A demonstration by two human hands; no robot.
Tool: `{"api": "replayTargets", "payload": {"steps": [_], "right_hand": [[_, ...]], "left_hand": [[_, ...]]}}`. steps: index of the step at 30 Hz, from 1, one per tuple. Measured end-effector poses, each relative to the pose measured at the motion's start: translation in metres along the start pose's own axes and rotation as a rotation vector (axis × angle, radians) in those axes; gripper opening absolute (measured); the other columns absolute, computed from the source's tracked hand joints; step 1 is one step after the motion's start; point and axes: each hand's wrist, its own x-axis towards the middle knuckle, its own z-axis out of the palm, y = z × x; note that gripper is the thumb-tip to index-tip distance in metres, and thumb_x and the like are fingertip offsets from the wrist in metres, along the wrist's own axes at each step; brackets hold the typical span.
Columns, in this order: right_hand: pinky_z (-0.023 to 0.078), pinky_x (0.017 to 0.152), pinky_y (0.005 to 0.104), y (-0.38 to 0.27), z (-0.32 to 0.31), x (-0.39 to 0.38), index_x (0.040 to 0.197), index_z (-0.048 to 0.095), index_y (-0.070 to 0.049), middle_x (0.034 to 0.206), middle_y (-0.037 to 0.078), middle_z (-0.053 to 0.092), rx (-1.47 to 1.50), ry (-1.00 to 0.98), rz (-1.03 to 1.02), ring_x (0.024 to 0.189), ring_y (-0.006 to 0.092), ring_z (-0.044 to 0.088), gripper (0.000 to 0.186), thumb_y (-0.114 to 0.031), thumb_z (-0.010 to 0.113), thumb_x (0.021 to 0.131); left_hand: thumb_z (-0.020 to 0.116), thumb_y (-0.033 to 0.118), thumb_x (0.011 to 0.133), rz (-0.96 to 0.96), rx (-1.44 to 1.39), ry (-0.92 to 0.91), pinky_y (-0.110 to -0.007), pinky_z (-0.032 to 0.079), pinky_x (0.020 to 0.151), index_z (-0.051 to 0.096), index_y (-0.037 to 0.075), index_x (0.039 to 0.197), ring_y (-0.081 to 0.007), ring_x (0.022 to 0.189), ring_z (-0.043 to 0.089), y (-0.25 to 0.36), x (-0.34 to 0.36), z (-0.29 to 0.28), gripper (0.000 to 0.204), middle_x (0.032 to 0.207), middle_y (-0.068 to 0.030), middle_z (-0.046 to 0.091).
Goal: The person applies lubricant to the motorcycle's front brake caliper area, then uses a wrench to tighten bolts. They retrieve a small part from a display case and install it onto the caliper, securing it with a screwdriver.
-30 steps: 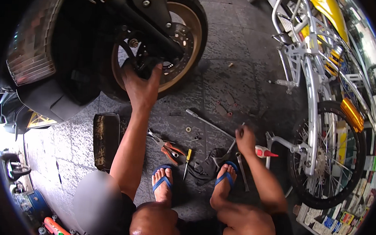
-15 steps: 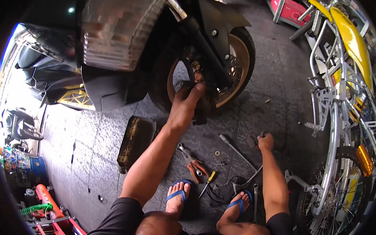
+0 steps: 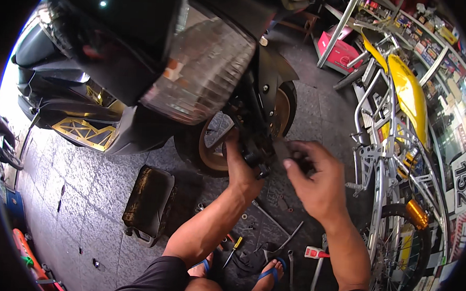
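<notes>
My left hand (image 3: 241, 169) is wrapped round a dark brake caliper (image 3: 257, 148), beside the front wheel (image 3: 211, 163) of a black scooter. Its fingertips are partly hidden behind the caliper. Just right of it, my right hand (image 3: 320, 183) pinches a thin, flat, dark grey brake pad (image 3: 281, 152) between thumb and fingers. The pad's edge is close to the caliper; whether they touch I cannot tell. Above both hands is the scooter's large clear headlight (image 3: 202, 66), with the black fork leg running down behind the caliper.
On the floor lie a black oblong tray (image 3: 126, 221), a yellow-handled screwdriver (image 3: 233, 251), a long-handled wrench (image 3: 274, 219) and a red-and-white item (image 3: 316, 252). To the right stands a bare motorcycle frame with yellow bodywork (image 3: 409, 96). A pink-red box (image 3: 342, 52) is behind.
My right hand has come up from the floor to the caliper, carrying the brake pad. The left hand stays at the caliper. The view has shifted, so the headlight sits further right and lower.
</notes>
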Motion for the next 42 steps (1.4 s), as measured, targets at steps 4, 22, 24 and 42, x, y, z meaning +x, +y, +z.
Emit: {"api": "replayTargets", "payload": {"steps": [4, 22, 24, 42], "right_hand": [[0.053, 0.069, 0.0399, 0.001, 0.028, 0.017, 0.098, 0.066, 0.000, 0.090, 0.016, 0.066, -0.123, -0.006, -0.122, 0.081, 0.0337, 0.067, 0.018, -0.003, 0.069, 0.081], [0.049, 0.065, 0.0317, 0.030, 0.003, -0.016, 0.092, 0.069, 0.000, 0.081, 0.010, 0.070, -0.055, 0.005, 0.191, 0.073, 0.0150, 0.065, 0.013, -0.012, 0.066, 0.088], [0.049, 0.066, 0.0312, 0.087, -0.006, -0.061, 0.092, 0.069, -0.001, 0.081, 0.011, 0.070, -0.074, -0.171, 0.515, 0.073, 0.0140, 0.065, 0.018, -0.018, 0.066, 0.089], [0.047, 0.071, 0.0523, 0.191, 0.059, -0.352, 0.109, 0.058, 0.002, 0.089, 0.028, 0.064, -0.294, -0.070, 0.630, 0.085, 0.0494, 0.061, 0.030, -0.024, 0.047, 0.099]], "left_hand": [[0.046, 0.057, 0.092, 0.020, 0.038, 0.078, -0.040, 0.051, 0.088, 0.061, 0.010, 0.113, -0.0224, 0.095, 0.065, 0.003, -0.005, 0.016, 0.053, 0.105, -0.0071, 0.067], [0.037, 0.041, 0.098, -0.007, -0.078, 0.090, -0.040, 0.054, 0.080, 0.059, 0.006, 0.115, -0.0265, 0.084, 0.066, 0.034, -0.015, 0.032, 0.045, 0.096, -0.0102, 0.066], [0.037, 0.041, 0.097, -0.048, -0.107, 0.099, -0.043, 0.055, 0.079, 0.059, 0.006, 0.118, -0.0289, 0.085, 0.066, 0.033, -0.009, 0.027, 0.046, 0.097, -0.0112, 0.066], [0.041, 0.046, 0.095, -0.158, -0.002, -0.038, -0.045, 0.056, 0.057, 0.061, 0.008, 0.105, -0.0262, 0.074, 0.067, 0.032, 0.004, -0.004, 0.044, 0.084, -0.0102, 0.066]]}}
